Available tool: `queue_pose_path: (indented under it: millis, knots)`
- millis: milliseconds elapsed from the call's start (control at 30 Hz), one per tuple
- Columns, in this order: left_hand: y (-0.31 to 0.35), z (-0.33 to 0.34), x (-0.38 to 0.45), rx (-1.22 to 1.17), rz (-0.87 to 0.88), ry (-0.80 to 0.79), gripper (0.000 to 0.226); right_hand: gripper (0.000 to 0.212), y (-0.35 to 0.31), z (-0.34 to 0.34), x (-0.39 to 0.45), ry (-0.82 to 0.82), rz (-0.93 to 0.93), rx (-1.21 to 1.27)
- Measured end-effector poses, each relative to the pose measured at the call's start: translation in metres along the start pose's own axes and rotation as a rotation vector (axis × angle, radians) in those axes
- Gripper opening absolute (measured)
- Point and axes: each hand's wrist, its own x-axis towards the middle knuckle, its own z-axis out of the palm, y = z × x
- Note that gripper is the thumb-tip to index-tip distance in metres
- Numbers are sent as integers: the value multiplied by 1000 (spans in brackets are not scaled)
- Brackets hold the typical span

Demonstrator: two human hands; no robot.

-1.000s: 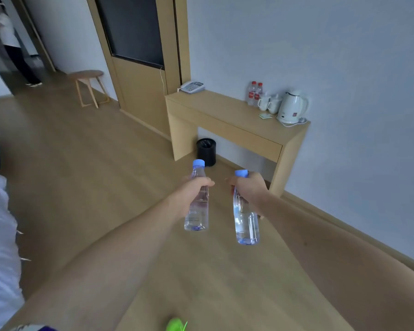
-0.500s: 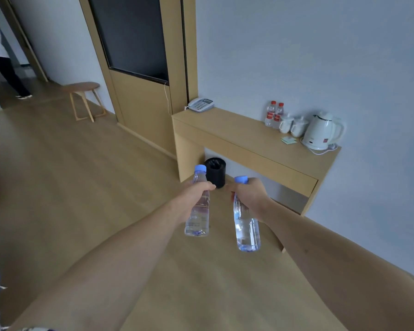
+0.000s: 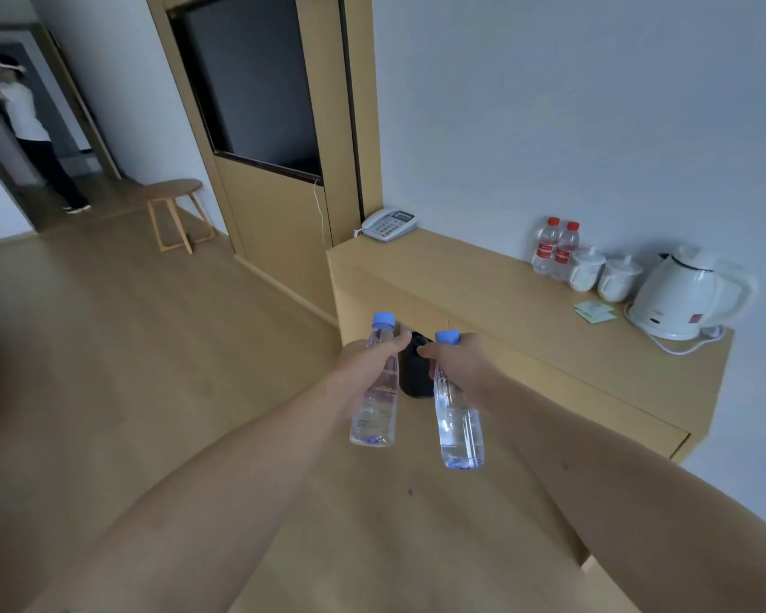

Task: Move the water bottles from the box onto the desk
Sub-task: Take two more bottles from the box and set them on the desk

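Note:
My left hand point(image 3: 363, 365) grips a clear water bottle with a blue cap point(image 3: 374, 413) by its neck. My right hand point(image 3: 458, 365) grips a second blue-capped bottle point(image 3: 458, 431) the same way. Both bottles hang upright over the wooden floor, side by side, a little in front of the light wooden desk point(image 3: 483, 294). Two red-capped, red-labelled bottles point(image 3: 553, 252) stand on the desk by the wall. The box is not in view.
On the desk are a telephone point(image 3: 390, 223), two white lidded cups point(image 3: 602, 274), a white kettle point(image 3: 682, 294) with its cord, and small green packets point(image 3: 593, 311). A black bin point(image 3: 414, 369) stands under the desk. A stool point(image 3: 173, 210) and a person point(image 3: 27, 130) are far left.
The desk has come closer and larger in view as I walked toward it. Both hands keep their hold on the bottles, held in front at the same height.

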Motion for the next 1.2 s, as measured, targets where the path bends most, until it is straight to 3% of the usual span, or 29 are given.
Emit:
queue_pose_path:
  millis: [333, 467, 767, 1067, 1200]
  knots:
    - [67, 29, 151, -15, -33, -85, 50, 23, -39, -15, 152, 56, 66, -9]
    - [85, 29, 214, 9, -56, -159, 59, 23, -45, -9, 207, 100, 64, -7]
    - [160, 25, 371, 42, -97, -335, 58, 21, -82, 5, 328, 292, 56, 77]
    - [209, 53, 469, 137, -99, -567, 31, 22, -105, -6, 402, 482, 132, 181]
    - [210, 81, 503, 156, -117, -589, 36, 25, -99, -25, 437, 552, 159, 183]
